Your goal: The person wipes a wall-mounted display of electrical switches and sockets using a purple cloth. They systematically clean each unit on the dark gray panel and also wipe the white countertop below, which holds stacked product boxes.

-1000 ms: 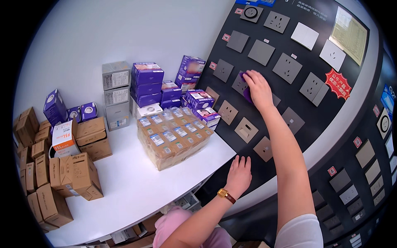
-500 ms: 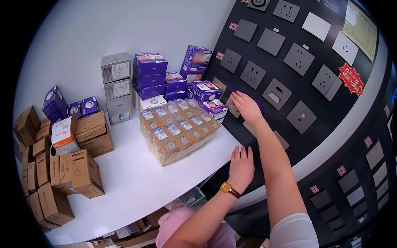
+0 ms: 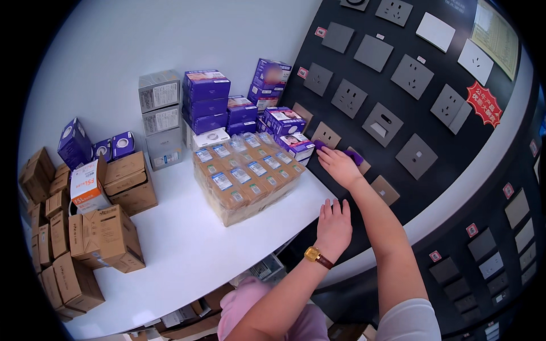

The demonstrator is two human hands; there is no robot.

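Note:
My right hand presses a purple cloth against the slanted black display panel. The cloth shows past the fingers on both sides and partly covers a tan plate behind it. Just above the hand is a tan socket plate, and below it, beside my forearm, another tan plate. My left hand holds nothing, its fingers stretched out beside the panel's lower part, near the table's right end. A watch with a dark red strap is on that wrist.
On the white table stands a plastic-wrapped block of small brown cartons. Purple boxes and silver-grey boxes are stacked behind it. Brown cartons crowd the left side. Grey socket plates cover the upper panel.
My right hand has slid the cloth down the panel, uncovering the tan socket plate above. My left hand has stayed nearly in place.

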